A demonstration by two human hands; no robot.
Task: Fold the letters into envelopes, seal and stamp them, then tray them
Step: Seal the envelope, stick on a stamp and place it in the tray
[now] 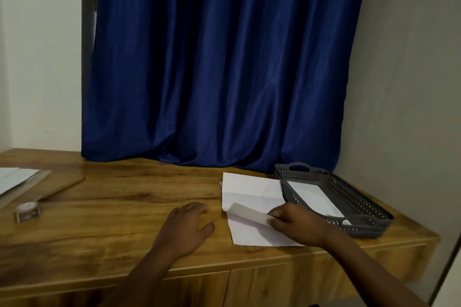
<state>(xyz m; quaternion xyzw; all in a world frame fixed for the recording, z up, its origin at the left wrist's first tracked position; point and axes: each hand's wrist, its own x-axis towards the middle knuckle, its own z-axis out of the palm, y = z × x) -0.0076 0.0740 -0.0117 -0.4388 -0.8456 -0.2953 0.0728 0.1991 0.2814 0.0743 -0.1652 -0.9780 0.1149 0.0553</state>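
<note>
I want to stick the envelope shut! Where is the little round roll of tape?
The small round tape roll lies on the wooden table at the far left of the head view, beside a brown pencil.

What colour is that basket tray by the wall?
Dark grey, with a pattern of small holes in its sides; the tray shows in the head view.

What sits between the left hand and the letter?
Nothing visible. The left hand rests open on bare table just left of the letter, with only wood between them. The right hand already holds the letter's folded edge; the tray lies beyond, on the right.
</note>
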